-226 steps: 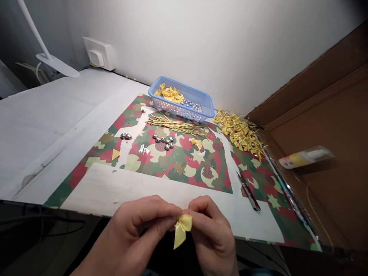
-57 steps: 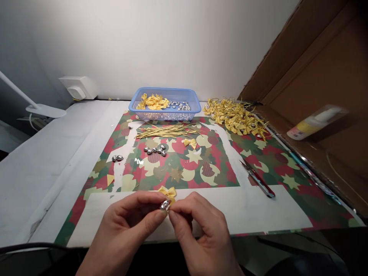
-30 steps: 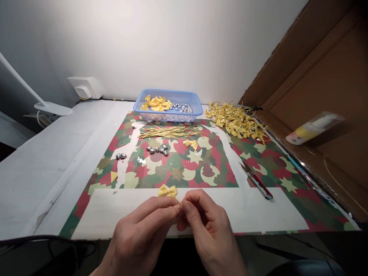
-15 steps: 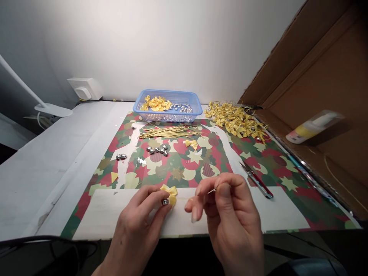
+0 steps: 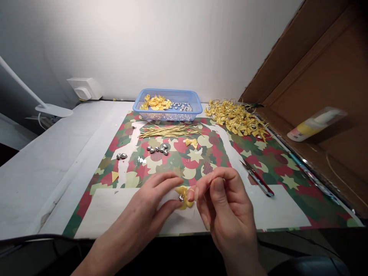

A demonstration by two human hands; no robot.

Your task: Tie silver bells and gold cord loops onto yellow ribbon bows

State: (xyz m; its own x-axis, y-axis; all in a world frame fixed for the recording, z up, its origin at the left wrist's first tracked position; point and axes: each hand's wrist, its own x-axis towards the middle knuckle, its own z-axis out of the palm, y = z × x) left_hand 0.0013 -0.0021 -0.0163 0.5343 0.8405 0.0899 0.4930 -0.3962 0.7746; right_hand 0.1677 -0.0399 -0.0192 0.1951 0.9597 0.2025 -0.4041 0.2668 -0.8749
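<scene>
A yellow ribbon bow (image 5: 188,200) with a small silver bell (image 5: 181,198) at its centre is between my hands, above the white strip of the mat. My left hand (image 5: 155,199) is around its left side, thumb below and fingers above, spread apart; the thumb tip is close to or touching the bow. My right hand (image 5: 230,207) is closed in a pinch on a thin cord, mostly hidden by the fingers. One right fingertip touches the bow's right edge.
A blue basket (image 5: 168,116) holds yellow bows and silver bells. Gold cords (image 5: 169,131), silver bells (image 5: 157,149) and a single bow (image 5: 191,143) lie on the patterned mat. Finished-looking bows (image 5: 235,119) are piled right, near snips (image 5: 257,178), a bottle (image 5: 314,124) and cardboard (image 5: 316,69).
The bow and bell have moved right, close to my right fingers. My left hand has followed, and its fingers have spread from their pinch. My right hand has shifted slightly left.
</scene>
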